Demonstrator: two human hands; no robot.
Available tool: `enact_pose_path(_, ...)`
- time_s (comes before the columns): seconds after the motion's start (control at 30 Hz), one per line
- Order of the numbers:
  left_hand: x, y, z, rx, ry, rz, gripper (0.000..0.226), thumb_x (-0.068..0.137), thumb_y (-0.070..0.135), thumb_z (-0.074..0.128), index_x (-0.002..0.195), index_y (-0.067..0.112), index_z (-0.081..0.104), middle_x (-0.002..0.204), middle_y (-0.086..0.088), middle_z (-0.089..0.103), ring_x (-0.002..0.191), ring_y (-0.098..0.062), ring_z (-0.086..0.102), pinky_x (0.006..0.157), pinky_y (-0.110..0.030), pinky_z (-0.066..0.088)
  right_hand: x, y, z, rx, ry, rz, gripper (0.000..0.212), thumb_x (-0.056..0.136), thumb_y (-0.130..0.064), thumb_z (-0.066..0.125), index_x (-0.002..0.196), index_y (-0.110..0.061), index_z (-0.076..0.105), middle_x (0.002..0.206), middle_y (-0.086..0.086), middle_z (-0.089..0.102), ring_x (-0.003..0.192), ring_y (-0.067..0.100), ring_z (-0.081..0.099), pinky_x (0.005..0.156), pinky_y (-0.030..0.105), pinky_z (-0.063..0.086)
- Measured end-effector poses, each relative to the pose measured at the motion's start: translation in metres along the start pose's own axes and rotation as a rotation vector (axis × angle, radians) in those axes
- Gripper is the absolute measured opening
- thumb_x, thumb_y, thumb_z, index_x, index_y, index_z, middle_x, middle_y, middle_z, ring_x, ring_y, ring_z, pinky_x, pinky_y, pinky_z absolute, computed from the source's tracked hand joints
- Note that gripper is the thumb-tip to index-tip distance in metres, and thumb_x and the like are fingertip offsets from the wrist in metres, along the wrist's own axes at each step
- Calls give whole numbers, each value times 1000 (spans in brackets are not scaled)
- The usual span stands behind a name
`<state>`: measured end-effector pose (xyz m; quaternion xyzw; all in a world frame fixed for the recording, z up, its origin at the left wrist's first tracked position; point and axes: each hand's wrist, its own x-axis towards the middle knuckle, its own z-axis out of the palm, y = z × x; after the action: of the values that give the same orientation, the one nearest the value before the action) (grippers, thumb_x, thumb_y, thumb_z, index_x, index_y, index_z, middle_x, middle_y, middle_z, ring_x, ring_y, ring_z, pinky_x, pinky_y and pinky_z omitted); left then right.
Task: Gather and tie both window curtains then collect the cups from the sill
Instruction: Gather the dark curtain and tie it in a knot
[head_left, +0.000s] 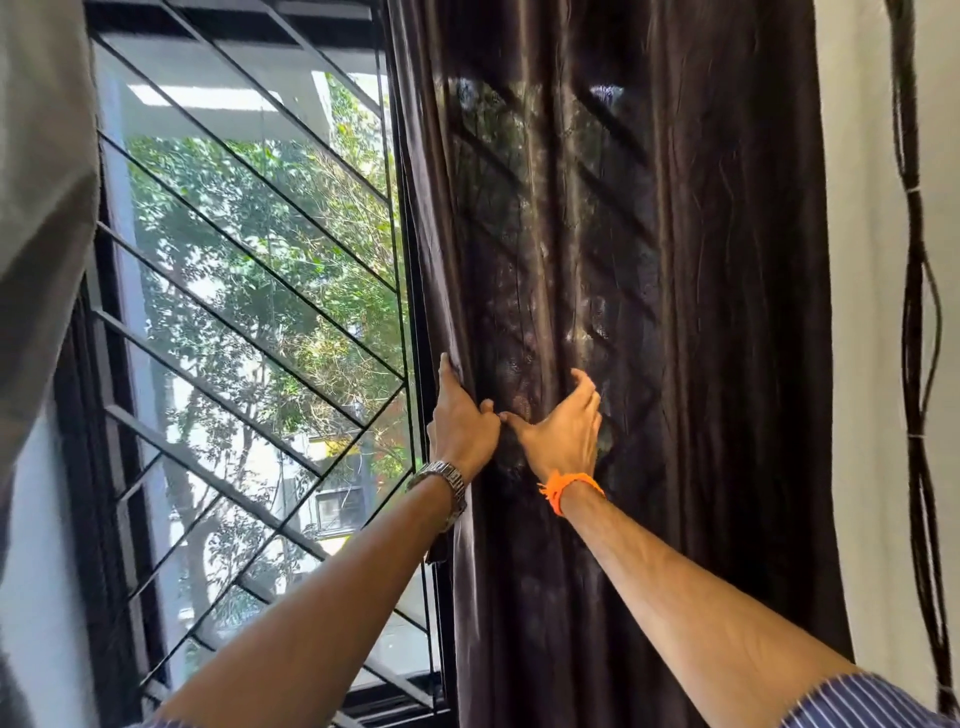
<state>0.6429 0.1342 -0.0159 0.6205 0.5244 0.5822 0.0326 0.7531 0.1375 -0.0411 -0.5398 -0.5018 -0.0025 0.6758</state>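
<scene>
This was a lived-in room of a home or flat, seen at its window. A long dark brown curtain (649, 312) hung in folds just beyond the left hand (462, 421) and right hand (563, 431), while a grey curtain (41, 208) hung far to the left of them. Left of the hands, a black window grille (249, 249) of slanted bars showed trees and a neighbouring building outside, and to their right stood a plain white wall (862, 312) with dark cables (919, 312) running down it.
</scene>
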Motion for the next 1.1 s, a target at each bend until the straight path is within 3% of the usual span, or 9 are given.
enact_pose_path(0.1, 3, -4, 1, -6, -18, -22, 88, 80, 2, 51, 153, 23, 7, 103, -10, 65, 63, -14, 52, 55, -27, 37, -3, 9, 6, -2, -30, 88, 99, 61, -42, 85, 139, -15, 30, 133, 11, 53, 123, 32, 51, 98, 43, 47)
enact_pose_path(0.17, 5, -7, 2, -33, -37, -40, 89, 77, -2, 46, 153, 23, 7, 91, -7, 63, 58, -9, 49, 52, -28, 38, -3, 12, 7, -15, -37, 149, 82, 70, -41, 79, 136, -15, 39, 120, 15, 64, 111, 36, 60, 88, 41, 51)
enact_pose_path(0.33, 9, -7, 7, -54, -85, 1, 85, 83, -1, 45, 154, 22, 4, 102, -7, 64, 72, -21, 58, 63, -33, 44, -8, 11, 9, -147, -58, 72, 24, 88, -29, 61, 102, -10, 66, 93, 18, 71, 92, 38, 66, 72, 36, 53)
enact_pose_path(0.5, 5, 3, 15, -161, -112, -13, 66, 98, 41, 45, 153, 23, 14, 138, -6, 54, 117, -28, 57, 95, -35, 43, -17, 4, 12, -139, -143, -78, 16, 88, -20, 55, 98, -14, 66, 89, 15, 72, 88, 38, 67, 70, 37, 54)
enact_pose_path(0.7, 4, 12, 19, -284, -294, -52, 102, 69, 78, 57, 148, 23, 23, 136, 0, 56, 119, -23, 57, 104, -44, 44, -27, -6, 11, -165, -276, -174, 25, 77, -18, 63, 99, -9, 69, 89, 12, 74, 85, 32, 69, 69, 35, 57)
enact_pose_path(0.8, 7, 14, 20, -269, -279, -91, 104, 66, 68, 71, 147, 21, 26, 131, -1, 59, 116, -23, 58, 102, -42, 46, -30, -5, 8, -140, -282, -132, 23, 73, -20, 61, 91, -9, 70, 81, 11, 73, 76, 31, 69, 60, 35, 56)
enact_pose_path(0.9, 6, 17, 23, -152, -216, -62, 66, 85, 35, 65, 140, 15, 36, 114, -2, 63, 102, -25, 62, 83, -34, 49, -33, 2, 3, -173, -352, -168, 24, 71, -19, 55, 89, -10, 67, 79, 12, 73, 75, 34, 67, 60, 40, 57)
enact_pose_path(1.0, 4, 20, 21, -88, -153, -38, 41, 89, 7, 50, 129, 10, 47, 81, 7, 55, 66, -9, 51, 54, -19, 33, -34, 8, -6, -201, -373, -236, 19, 68, -25, 52, 83, -18, 61, 73, 5, 71, 70, 32, 65, 57, 37, 54)
enact_pose_path(1.1, 4, 20, 22, -68, -157, -63, 45, 84, 0, 47, 129, 7, 50, 73, 9, 46, 58, -3, 40, 47, -16, 25, -26, 12, -20, -192, -340, -321, 26, 69, -33, 49, 92, -26, 60, 75, -4, 72, 72, 24, 67, 62, 34, 54)
